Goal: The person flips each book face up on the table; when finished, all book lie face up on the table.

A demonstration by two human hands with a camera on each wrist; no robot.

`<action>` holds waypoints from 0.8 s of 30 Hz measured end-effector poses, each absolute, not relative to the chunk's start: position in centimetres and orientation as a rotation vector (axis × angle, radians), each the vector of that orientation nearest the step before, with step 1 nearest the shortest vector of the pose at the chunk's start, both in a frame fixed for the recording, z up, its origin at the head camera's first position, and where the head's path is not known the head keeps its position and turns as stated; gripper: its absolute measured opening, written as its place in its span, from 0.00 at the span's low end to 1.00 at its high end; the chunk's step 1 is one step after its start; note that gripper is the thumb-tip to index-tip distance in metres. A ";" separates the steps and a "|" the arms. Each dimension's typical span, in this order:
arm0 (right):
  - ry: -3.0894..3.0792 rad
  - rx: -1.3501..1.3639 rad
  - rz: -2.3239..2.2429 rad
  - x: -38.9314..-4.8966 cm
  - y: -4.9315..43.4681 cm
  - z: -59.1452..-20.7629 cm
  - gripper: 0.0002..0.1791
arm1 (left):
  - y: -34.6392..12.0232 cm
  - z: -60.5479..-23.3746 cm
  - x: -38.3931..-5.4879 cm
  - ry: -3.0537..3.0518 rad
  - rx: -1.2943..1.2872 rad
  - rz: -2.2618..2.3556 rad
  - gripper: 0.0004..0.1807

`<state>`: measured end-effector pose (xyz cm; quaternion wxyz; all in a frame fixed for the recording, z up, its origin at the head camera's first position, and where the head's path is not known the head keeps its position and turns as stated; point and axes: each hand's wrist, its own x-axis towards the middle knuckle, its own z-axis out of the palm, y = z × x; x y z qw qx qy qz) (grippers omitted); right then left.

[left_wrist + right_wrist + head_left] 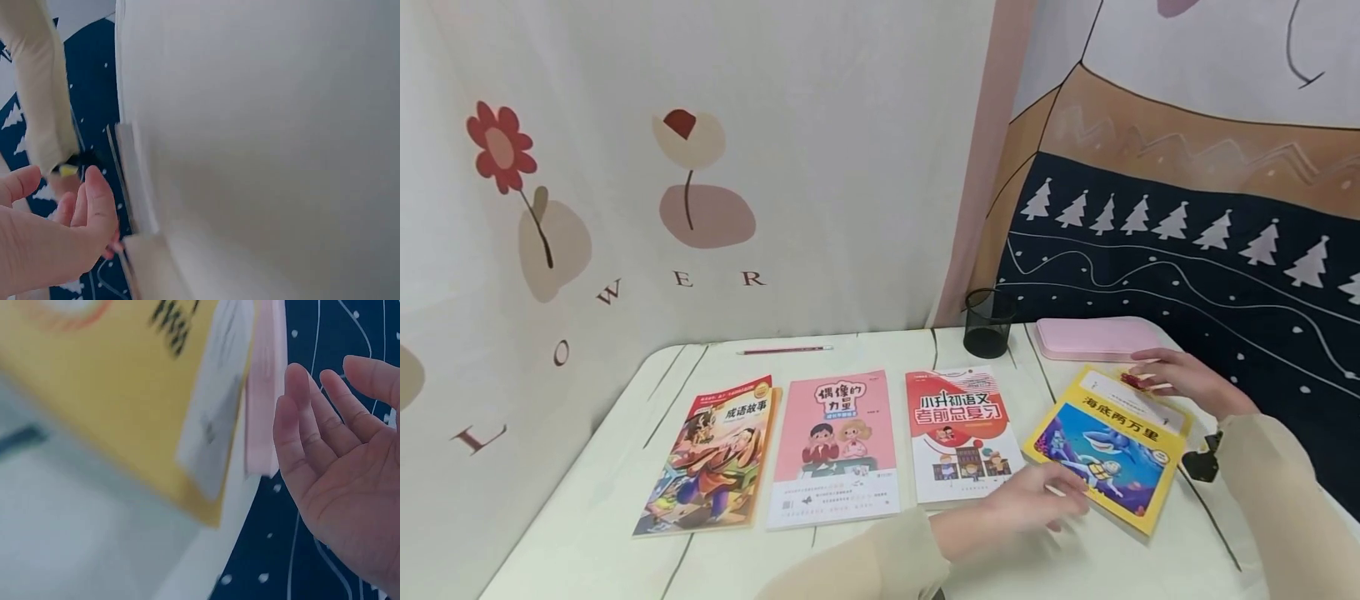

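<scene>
A yellow book (1101, 450) with a shark and a diver on its cover lies tilted on the table at the right. Above its top edge is my right hand (1191, 382), fingers reaching over the book's upper part; a small red spot shows by the fingertips. In the right wrist view that hand (350, 469) has spread, slightly bent fingers and an empty palm beside the book (119, 406). My left hand (1026, 504), a little blurred, hovers by the book's lower left edge. The left wrist view shows this hand (56, 244) with loosely bent fingers, nothing between them.
Left of the yellow book lie a red-and-white book (958, 442), a pink book (835, 450) and a picture-covered storybook (715, 467). Behind them are a pencil (785, 350), a black mesh cup (988, 325) and a pink case (1093, 337). Patterned curtains (820, 167) border the table.
</scene>
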<state>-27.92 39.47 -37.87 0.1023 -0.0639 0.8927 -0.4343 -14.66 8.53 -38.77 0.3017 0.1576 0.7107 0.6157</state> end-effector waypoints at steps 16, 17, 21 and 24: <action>2.628 -0.017 -1.225 -24.7 41.6 -39.0 0.39 | 6.2 -37.6 -19.3 2.338 0.341 1.534 0.14; 2.622 -0.015 -1.228 -24.6 41.7 -39.0 0.39 | 6.1 -37.7 -19.5 2.336 0.327 1.530 0.14; 2.583 -0.004 -1.240 -24.2 42.2 -38.9 0.38 | 5.9 -38.2 -20.1 2.312 0.262 1.528 0.16; 2.571 0.032 -1.225 -24.2 42.4 -39.0 0.39 | 5.8 -38.5 -20.3 2.283 0.214 1.548 0.17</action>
